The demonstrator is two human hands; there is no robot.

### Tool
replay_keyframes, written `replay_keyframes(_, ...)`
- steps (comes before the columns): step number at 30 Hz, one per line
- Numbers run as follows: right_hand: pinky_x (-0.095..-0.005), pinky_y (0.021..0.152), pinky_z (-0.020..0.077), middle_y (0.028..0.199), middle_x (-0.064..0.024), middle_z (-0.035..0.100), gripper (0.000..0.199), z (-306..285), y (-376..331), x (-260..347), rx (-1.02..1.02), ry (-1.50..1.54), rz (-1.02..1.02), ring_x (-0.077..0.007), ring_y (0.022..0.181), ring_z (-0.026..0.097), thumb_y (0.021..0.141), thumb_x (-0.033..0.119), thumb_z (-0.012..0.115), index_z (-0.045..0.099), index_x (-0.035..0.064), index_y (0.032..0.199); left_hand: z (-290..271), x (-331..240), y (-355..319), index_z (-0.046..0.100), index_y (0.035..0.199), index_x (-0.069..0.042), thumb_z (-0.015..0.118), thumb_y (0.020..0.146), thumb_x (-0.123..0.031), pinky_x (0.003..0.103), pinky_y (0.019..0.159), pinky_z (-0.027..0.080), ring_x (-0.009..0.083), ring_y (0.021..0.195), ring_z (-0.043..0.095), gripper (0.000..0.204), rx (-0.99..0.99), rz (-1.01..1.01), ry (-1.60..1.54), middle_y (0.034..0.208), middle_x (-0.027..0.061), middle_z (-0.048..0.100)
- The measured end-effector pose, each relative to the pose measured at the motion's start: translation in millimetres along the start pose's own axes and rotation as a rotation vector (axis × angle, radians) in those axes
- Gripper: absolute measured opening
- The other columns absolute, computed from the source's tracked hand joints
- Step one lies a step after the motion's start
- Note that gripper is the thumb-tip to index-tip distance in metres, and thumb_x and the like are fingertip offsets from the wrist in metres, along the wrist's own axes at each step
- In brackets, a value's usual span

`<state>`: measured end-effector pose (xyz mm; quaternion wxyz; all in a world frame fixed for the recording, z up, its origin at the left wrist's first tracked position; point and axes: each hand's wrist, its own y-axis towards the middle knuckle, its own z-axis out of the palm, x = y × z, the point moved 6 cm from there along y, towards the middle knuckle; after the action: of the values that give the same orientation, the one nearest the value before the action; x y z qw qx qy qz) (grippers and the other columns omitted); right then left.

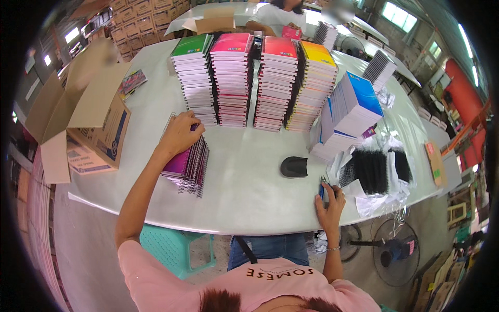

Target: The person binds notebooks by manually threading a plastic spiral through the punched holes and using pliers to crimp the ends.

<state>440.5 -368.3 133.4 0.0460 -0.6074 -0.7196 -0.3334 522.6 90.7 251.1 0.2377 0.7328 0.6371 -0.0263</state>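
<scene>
While notebook stacks [254, 78] crowd behind, a black stapler [294, 167] lies between both hands.

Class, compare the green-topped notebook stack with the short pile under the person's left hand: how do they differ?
The green-topped stack stands tall and untouched; the short pile is low, with the left hand resting on it. One shows a green cover, the other purple. Both are spiral-bound notebooks on the white table.

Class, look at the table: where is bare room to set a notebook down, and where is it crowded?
Bare tabletop lies between the purple notebook pile under the left hand and the black object. Crowded: the four tall stacks behind, and black spiral bindings beside the right hand.
</scene>
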Motion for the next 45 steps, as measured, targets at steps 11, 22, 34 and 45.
replay_keyframes(11, -0.0469, 0.098, 0.0361, 0.122, -0.0197, 0.054, 0.046, 2, -2, 15, -0.038, -0.018, 0.008, -0.0365, 0.114, 0.049, 0.082, 0.023, 0.069, 0.062, 0.0131, 0.126, -14, 1, -10, 0.071, 0.099, -0.003, 0.056, 0.094, -0.029, 0.041, 0.085, 0.044, 0.0324, 0.094, 0.06, 0.031, -0.089, -0.004, 0.001, 0.096, 0.0137, 0.064)
replay_keyframes(22, -0.0462, 0.087, 0.043, 0.109, -0.018, 0.057, 0.041, 0, 7, 15, -0.171, 0.049, -0.094, -0.0362, 0.1, 0.055, 0.079, 0.021, 0.07, 0.064, 0.0112, 0.119, -165, -17, -32, 0.053, 0.126, 0.001, 0.041, 0.099, -0.022, 0.038, 0.11, 0.033, 0.0272, 0.122, 0.05, 0.037, -0.679, 0.214, -0.783, 0.128, 0.0168, 0.055)
replay_keyframes(34, -0.0461, 0.096, 0.0402, 0.117, -0.0204, 0.053, 0.04, 0, -10, 1, -0.212, 0.023, -0.047, -0.0379, 0.112, 0.051, 0.08, 0.025, 0.067, 0.062, 0.0122, 0.117, -47, -199, -9, 0.051, 0.126, 0.001, 0.041, 0.099, -0.022, 0.039, 0.109, 0.034, 0.0275, 0.121, 0.05, 0.037, -0.603, 0.449, -1.08, 0.127, 0.0169, 0.055)
replay_keyframes(45, -0.0431, 0.096, 0.0387, 0.114, -0.0187, 0.053, 0.04, 1, -9, 2, -0.26, 0.022, -0.041, -0.0343, 0.108, 0.051, 0.079, 0.026, 0.068, 0.063, 0.0117, 0.115, 16, -302, 2, 0.05, 0.126, 0.001, 0.041, 0.1, -0.023, 0.04, 0.108, 0.035, 0.0277, 0.119, 0.05, 0.037, -0.339, 0.574, -1.251, 0.125, 0.017, 0.054)
